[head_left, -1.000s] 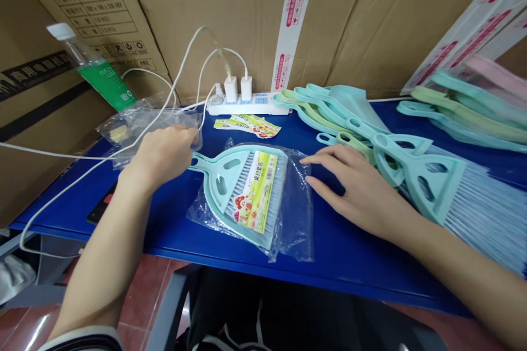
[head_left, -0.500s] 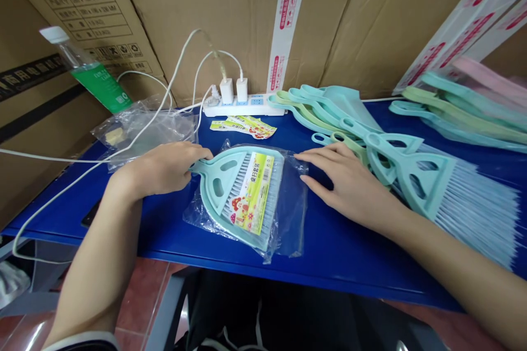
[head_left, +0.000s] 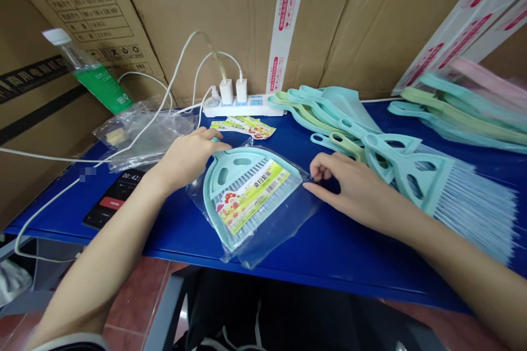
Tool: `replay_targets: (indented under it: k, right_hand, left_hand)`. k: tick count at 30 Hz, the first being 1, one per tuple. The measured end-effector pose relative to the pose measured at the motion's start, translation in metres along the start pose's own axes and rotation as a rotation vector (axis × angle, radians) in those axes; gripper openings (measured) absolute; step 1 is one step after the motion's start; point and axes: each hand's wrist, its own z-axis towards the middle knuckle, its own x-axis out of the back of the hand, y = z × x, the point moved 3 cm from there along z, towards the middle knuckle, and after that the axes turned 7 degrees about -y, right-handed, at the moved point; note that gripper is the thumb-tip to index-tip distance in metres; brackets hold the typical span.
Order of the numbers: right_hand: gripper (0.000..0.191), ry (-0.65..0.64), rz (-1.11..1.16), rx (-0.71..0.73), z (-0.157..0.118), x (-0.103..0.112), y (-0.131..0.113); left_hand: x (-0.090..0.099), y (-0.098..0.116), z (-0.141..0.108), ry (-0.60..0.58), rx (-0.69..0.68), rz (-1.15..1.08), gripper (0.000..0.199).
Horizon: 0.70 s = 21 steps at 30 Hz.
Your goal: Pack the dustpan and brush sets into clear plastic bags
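In front of me a mint dustpan [head_left: 214, 189] lies on the blue table, with a bristled brush [head_left: 267, 205] nested in it and a yellow-green label card [head_left: 253, 196] across the bristles. A clear plastic bag [head_left: 280, 233] surrounds the set, its loose end spreading toward the right. My left hand [head_left: 189, 156] is closed around the dustpan's handle, which is mostly hidden under the fingers. With thumb and fingertips, my right hand [head_left: 341, 181] pinches the bag's edge at the far right corner.
Loose brushes [head_left: 432, 175] and dustpans [head_left: 341, 107] lie to the right, with bagged sets [head_left: 465, 101] beyond. Label cards [head_left: 242, 126] rest near a power strip [head_left: 247, 105]. At left are a phone [head_left: 119, 197], clear bags [head_left: 144, 131], a bottle [head_left: 101, 85] and a white cable [head_left: 164, 93].
The dustpan set has turned so its handle points farther back, and it has shifted slightly right. My right fingers have closed on the bag's edge. The phone is now uncovered beside my left arm.
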Motion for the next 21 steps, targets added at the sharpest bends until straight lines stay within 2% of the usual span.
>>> replay_targets:
  k: [4, 6, 9, 11, 14, 17, 21]
  right_hand:
    - [0.01, -0.09, 0.094, -0.06, -0.003, -0.002, 0.001]
    - [0.016, -0.164, 0.128, -0.086, -0.005, -0.002, 0.0]
    - [0.032, -0.231, 0.14, -0.121, -0.007, -0.001, -0.003]
    - [0.038, -0.225, 0.124, -0.128, -0.007, 0.001, -0.004]
    - [0.039, -0.196, 0.103, -0.111, -0.006, 0.003, -0.004]
    - [0.042, -0.215, 0.109, -0.093, -0.007, 0.003, -0.005]
    - [0.058, -0.306, 0.158, -0.093, -0.013, 0.003, -0.005]
  left_hand:
    - [-0.002, 0.008, 0.006, 0.047, 0.188, 0.002, 0.048]
    - [0.0, 0.01, 0.007, 0.036, 0.273, -0.01, 0.044]
    - [0.003, 0.01, 0.004, 0.006, 0.306, -0.028, 0.041]
    - [0.003, 0.01, 0.001, -0.03, 0.262, -0.047, 0.041]
    - [0.0, 0.009, 0.0, -0.037, 0.121, -0.092, 0.041]
    - [-0.003, 0.008, 0.001, 0.041, -0.02, -0.129, 0.042]
    - [-0.01, 0.012, 0.004, 0.155, -0.192, -0.183, 0.043]
